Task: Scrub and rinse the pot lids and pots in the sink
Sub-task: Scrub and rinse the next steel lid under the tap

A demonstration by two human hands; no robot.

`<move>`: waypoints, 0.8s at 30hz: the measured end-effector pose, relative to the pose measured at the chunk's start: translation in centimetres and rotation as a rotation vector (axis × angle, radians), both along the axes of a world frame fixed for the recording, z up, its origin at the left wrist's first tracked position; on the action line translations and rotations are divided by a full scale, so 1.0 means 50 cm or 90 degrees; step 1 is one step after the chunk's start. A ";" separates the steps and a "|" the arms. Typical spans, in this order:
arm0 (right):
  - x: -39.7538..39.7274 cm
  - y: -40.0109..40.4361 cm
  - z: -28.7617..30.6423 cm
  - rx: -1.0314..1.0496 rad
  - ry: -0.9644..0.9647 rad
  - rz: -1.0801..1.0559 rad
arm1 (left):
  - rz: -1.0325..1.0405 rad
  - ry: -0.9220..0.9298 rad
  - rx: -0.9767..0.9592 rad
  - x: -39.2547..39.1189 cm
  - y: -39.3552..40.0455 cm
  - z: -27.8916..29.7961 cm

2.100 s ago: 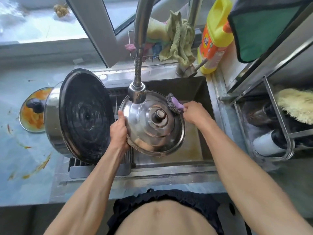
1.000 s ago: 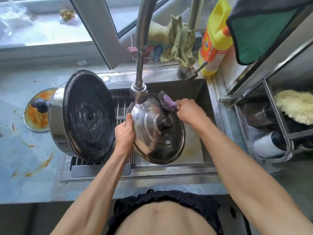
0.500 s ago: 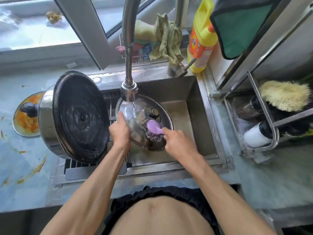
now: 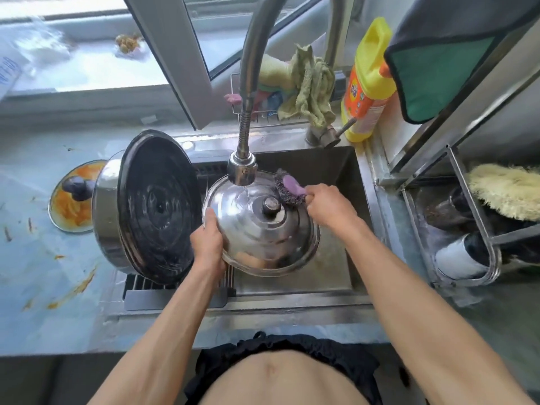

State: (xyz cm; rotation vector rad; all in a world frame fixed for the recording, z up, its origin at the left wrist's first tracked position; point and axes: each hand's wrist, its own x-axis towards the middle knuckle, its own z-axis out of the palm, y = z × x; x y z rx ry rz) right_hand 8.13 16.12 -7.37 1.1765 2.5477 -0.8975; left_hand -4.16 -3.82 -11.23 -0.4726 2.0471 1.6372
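A shiny steel pot lid with a round knob is held over the sink, dome side up. My left hand grips its left rim. My right hand holds a steel-wool scrubber with a purple handle against the lid's far right edge. Water runs from the tap head onto the lid. A large steel pot lies on its side on the drain rack at the left, its dark inside facing right. A glass lid smeared with orange sauce lies on the counter behind the pot.
A yellow detergent bottle and a green rag stand behind the sink. A wire rack with bottles and a yellow brush is at the right. The blue counter at the left has orange smears.
The scrubber has gone from the lid's near side, by the knob, back to its far right edge. The lid has tilted flatter, dome facing up, under the running tap.
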 end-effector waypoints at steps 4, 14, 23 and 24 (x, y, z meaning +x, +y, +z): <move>0.011 -0.007 0.015 -0.004 0.082 -0.050 | 0.057 -0.007 -0.047 -0.002 -0.001 0.000; -0.020 -0.072 0.050 0.069 0.008 0.053 | 0.013 0.167 -0.096 0.010 -0.017 0.017; -0.042 -0.091 0.053 0.034 0.009 0.048 | -0.004 0.205 -0.120 0.012 -0.016 0.040; -0.042 -0.100 0.054 0.035 0.009 0.063 | -0.005 0.205 -0.119 0.010 -0.015 0.041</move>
